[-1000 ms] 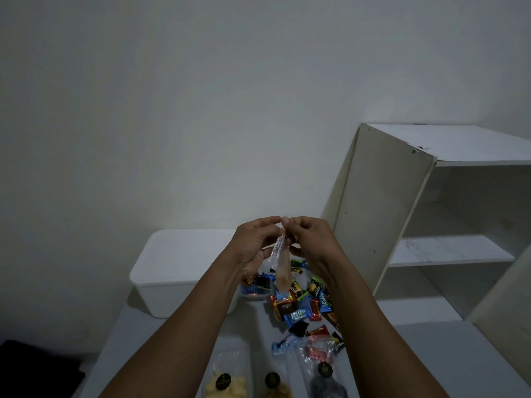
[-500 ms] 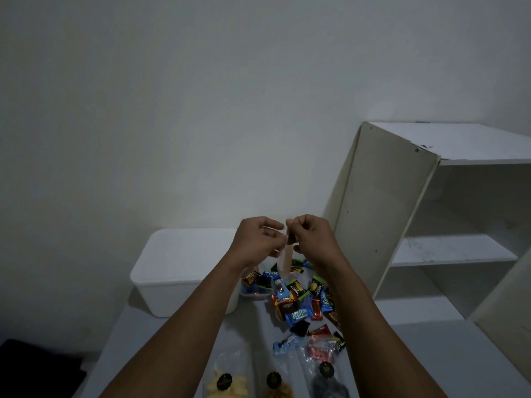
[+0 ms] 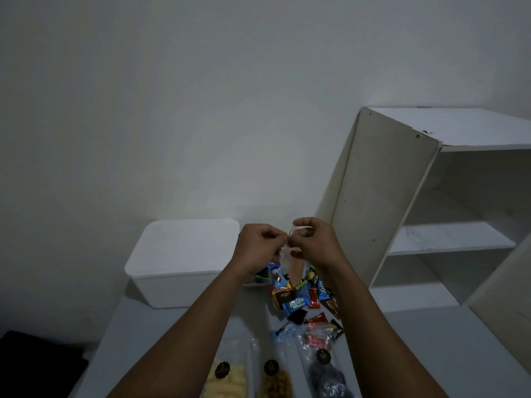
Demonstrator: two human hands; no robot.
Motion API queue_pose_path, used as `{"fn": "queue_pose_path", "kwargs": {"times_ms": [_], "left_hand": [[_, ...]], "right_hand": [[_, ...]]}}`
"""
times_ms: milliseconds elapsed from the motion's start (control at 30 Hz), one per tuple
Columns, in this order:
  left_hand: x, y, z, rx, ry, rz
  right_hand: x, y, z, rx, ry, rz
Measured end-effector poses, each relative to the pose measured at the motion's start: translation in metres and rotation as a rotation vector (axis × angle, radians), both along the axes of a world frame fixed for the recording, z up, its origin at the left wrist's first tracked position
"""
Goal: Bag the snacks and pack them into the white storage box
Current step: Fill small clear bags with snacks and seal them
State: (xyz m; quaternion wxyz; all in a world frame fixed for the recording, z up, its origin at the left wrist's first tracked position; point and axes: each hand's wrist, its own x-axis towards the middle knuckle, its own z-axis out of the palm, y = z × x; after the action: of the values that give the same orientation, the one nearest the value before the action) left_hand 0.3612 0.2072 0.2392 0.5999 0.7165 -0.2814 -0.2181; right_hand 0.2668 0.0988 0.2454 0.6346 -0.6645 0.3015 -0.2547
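Observation:
Both hands are raised above the table, holding a small clear plastic bag between them. My left hand pinches the bag's left top edge and my right hand pinches its right top edge. The bag hangs down over a pile of wrapped snacks in blue, red and black wrappers. The white storage box stands to the left of my hands with its lid on. Along the near edge lie three filled clear bags: pale snacks, brown snacks and dark snacks.
A white open shelf unit stands on the right, close to my right forearm. A small clear tub with snacks sits behind my left wrist. The grey table ends at the left, with a dark shape on the floor there.
Both hands have shifted slightly and drawn a little apart at the bag's top edge. The bag hangs less stretched out than one second ago.

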Motion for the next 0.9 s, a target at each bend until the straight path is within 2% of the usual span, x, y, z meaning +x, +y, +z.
{"fn": "queue_pose_path", "kwargs": {"times_ms": [167, 267, 467, 533, 633, 700, 733, 800, 867, 900], "left_hand": [[-0.01, -0.013, -0.025, 0.043, 0.149, -0.047], [-0.02, -0.025, -0.034, -0.011, 0.297, -0.075], [-0.034, -0.062, -0.067, -0.069, 0.492, 0.061], [-0.045, -0.077, -0.08, -0.057, 0.521, 0.103], [-0.064, -0.1, -0.093, -0.121, 0.707, 0.129], [-0.077, -0.114, -0.102, -0.163, 0.79, 0.137], [-0.083, -0.119, -0.112, -0.143, 0.779, 0.148], [-0.099, -0.121, -0.135, 0.047, 0.58, 0.174], [-0.118, -0.116, -0.167, 0.254, 0.359, 0.096], [-0.128, -0.112, -0.18, 0.309, 0.309, 0.03]], "right_hand": [[-0.016, -0.005, -0.019, -0.03, 0.033, -0.054], [-0.034, -0.011, -0.032, 0.064, 0.013, 0.003], [-0.084, -0.031, -0.088, 0.134, 0.161, 0.386], [-0.089, -0.036, -0.109, 0.09, 0.182, 0.34], [-0.093, -0.055, -0.135, 0.035, 0.248, 0.118], [-0.105, -0.071, -0.15, 0.071, 0.262, 0.014], [-0.114, -0.08, -0.157, 0.1, 0.272, -0.011], [-0.137, -0.099, -0.174, 0.193, 0.318, -0.023], [-0.16, -0.119, -0.197, 0.335, 0.395, -0.014], [-0.17, -0.128, -0.209, 0.397, 0.449, -0.002]]}}
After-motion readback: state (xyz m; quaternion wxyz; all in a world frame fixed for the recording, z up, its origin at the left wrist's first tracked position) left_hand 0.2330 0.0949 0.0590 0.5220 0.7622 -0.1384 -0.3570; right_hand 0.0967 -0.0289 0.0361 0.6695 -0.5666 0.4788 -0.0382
